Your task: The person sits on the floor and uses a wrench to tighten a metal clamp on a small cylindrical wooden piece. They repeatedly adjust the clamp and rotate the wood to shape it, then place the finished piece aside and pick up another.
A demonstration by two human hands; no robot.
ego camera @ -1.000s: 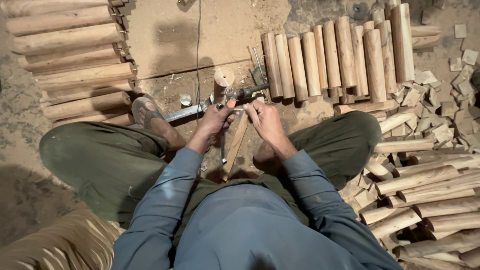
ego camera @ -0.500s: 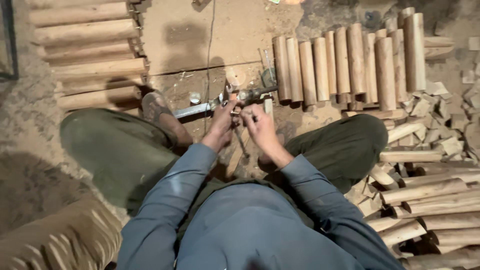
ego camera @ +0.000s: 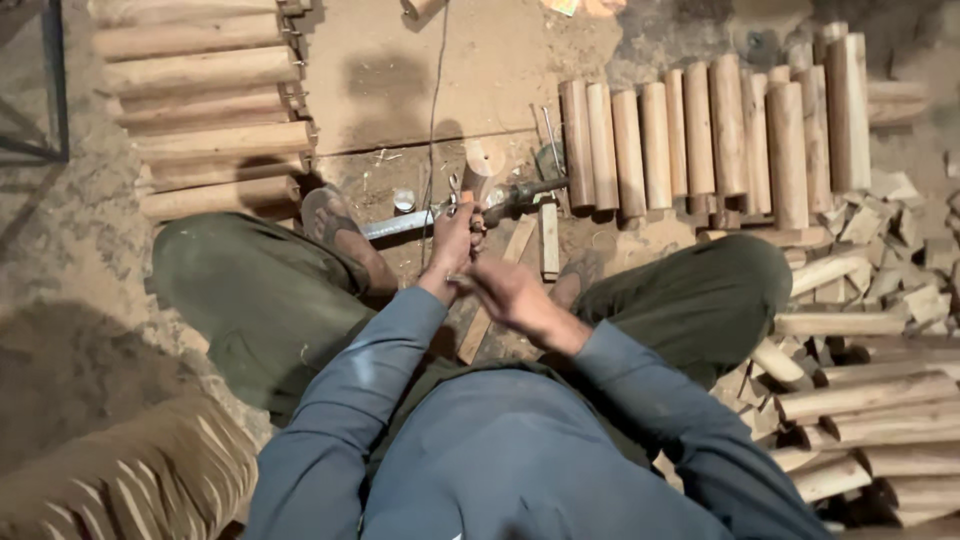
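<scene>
Now, left hand [ego camera: 455,240]: closing its grip around a small wooden piece [ego camera: 484,168] standing up just above the fist, with a pale round end showing.
Right hand [ego camera: 512,292]: hovering just below the left hand, fingers loosely spread; whether it is holding anything, I cannot tell.
Metal tool [ego camera: 455,210]: lying across the floor right behind the left hand, a grey bar on one side and a dark handle on the other.
Cut logs [ego camera: 700,135]: lining up in a neat row beyond the metal tool, to its right.
Longer logs [ego camera: 210,120]: stacking up to the left of the metal tool.
Offcuts [ego camera: 860,400]: piling up well right of the right hand.
</scene>
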